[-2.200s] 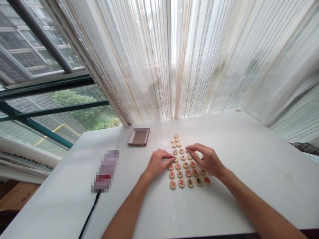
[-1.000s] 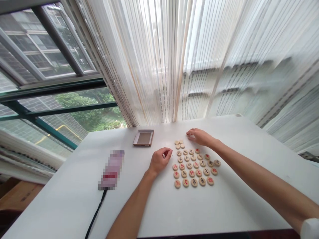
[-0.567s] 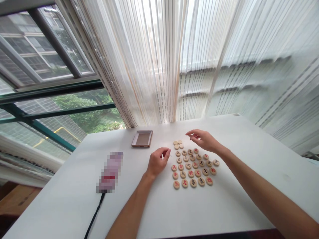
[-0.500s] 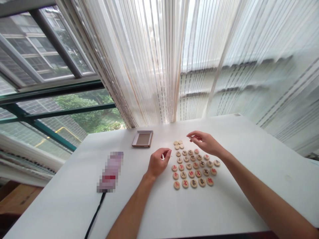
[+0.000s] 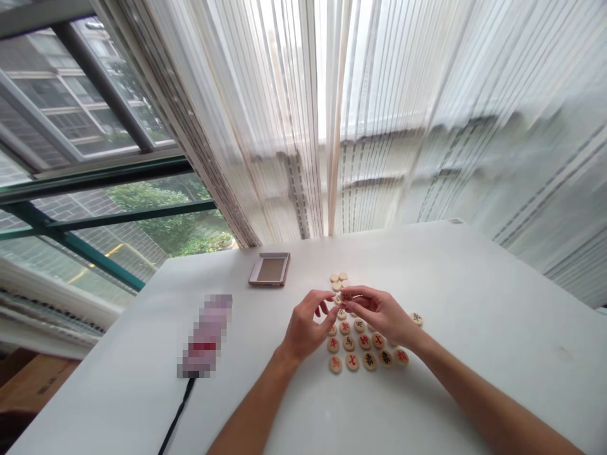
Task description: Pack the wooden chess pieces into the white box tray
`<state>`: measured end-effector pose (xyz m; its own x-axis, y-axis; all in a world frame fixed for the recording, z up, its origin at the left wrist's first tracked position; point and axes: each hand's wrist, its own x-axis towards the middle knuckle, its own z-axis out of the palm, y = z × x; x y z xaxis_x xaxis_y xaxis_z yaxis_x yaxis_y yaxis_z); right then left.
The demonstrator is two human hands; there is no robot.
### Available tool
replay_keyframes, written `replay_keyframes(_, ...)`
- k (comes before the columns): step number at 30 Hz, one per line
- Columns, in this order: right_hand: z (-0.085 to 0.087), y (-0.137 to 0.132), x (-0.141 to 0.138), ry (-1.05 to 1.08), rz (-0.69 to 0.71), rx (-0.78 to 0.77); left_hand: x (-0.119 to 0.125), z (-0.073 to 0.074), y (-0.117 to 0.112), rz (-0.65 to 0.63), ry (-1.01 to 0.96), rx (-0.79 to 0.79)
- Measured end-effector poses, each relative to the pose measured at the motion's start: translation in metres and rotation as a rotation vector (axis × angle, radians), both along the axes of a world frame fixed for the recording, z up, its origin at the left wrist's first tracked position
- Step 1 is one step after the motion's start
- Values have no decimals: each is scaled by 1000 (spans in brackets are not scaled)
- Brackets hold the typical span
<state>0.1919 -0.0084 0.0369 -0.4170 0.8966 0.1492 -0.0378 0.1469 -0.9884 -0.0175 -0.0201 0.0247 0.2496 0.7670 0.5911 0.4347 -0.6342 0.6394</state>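
Note:
Round wooden chess pieces [image 5: 365, 359] with red and black characters lie in rows on the white table [image 5: 474, 328]. Three blank-faced pieces [image 5: 338, 279] sit just beyond the rows. My right hand [image 5: 382, 314] hovers over the upper rows, its fingertips pinched on one wooden piece [image 5: 342, 296]. My left hand [image 5: 309, 327] is at the left edge of the rows. Its fingers are curved and apart, with the tips close to that same piece. My right hand hides part of the rows.
A small shallow pinkish tray [image 5: 269, 270] lies on the table beyond my left hand. A blurred-out object [image 5: 205, 335] with a black cable [image 5: 174, 414] lies to the left. Striped sheer curtains [image 5: 379, 126] hang behind the table, and a window is at the left.
My right hand has come back from the far side of the pieces to the upper rows, pinched on a piece. My left hand has uncurled and moved right to meet it.

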Motion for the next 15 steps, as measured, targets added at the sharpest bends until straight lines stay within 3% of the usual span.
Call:
replay_keyframes(9, 5, -6, -2, -54, 0, 88, 1, 0, -1, -43, -48, -63)
replay_keyframes(15, 3, -9, -7, -118, -100, 278, 8, 2, -1, -68, -181, -276)
